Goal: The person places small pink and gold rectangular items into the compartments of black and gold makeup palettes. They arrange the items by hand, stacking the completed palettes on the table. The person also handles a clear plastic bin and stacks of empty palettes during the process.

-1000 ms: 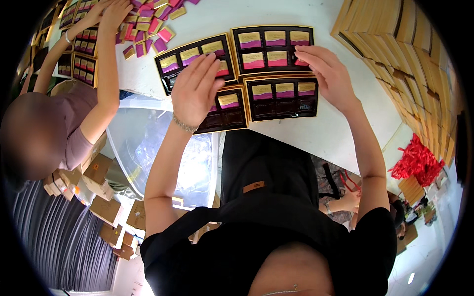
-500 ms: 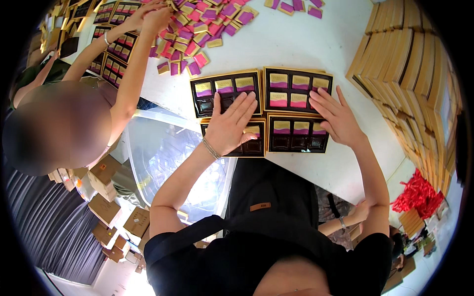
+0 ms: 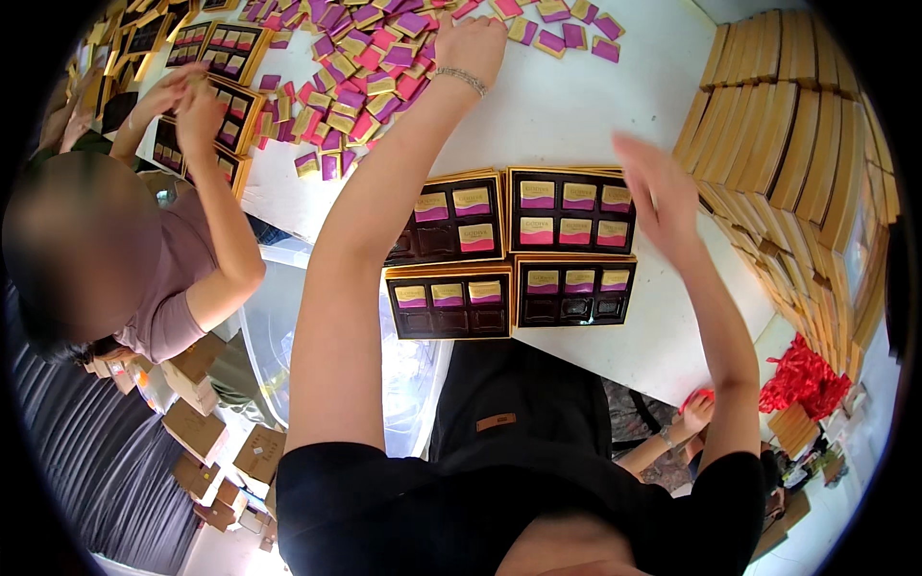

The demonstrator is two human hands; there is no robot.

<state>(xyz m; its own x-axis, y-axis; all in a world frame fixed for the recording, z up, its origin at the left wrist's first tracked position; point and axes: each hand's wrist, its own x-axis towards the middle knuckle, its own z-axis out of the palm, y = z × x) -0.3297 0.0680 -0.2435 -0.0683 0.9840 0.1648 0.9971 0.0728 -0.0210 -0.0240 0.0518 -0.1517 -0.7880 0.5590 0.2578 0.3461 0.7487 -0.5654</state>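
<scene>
My left hand [image 3: 471, 46] reaches over the table to the far pile of foil-wrapped squares [image 3: 370, 82], gold with purple or pink. Its fingers bend down among them, and whatever they grip is hidden. My right hand [image 3: 661, 197], blurred, hovers open and apparently bare at the right edge of the back right box [image 3: 572, 235], whose cells are all filled. In the back left box [image 3: 444, 252], one pink square [image 3: 475, 237] sits below the purple row; my forearm covers part. The front left box [image 3: 449, 326] and front right box [image 3: 574, 317] have purple upper rows and bare lower cells.
At the left a co-worker [image 3: 192, 106] works over more filled boxes [image 3: 230, 53]. Stacked gold-edged boxes [image 3: 768, 125] line the right side. A clear plastic bin [image 3: 279, 336] stands below the table's left edge; a red shredded heap [image 3: 802, 379] lies at the lower right.
My left hand has left the boxes and swung far to the pile. The right hand has lifted off the back right box and shifted slightly outward. A pink square now shows in the back left box.
</scene>
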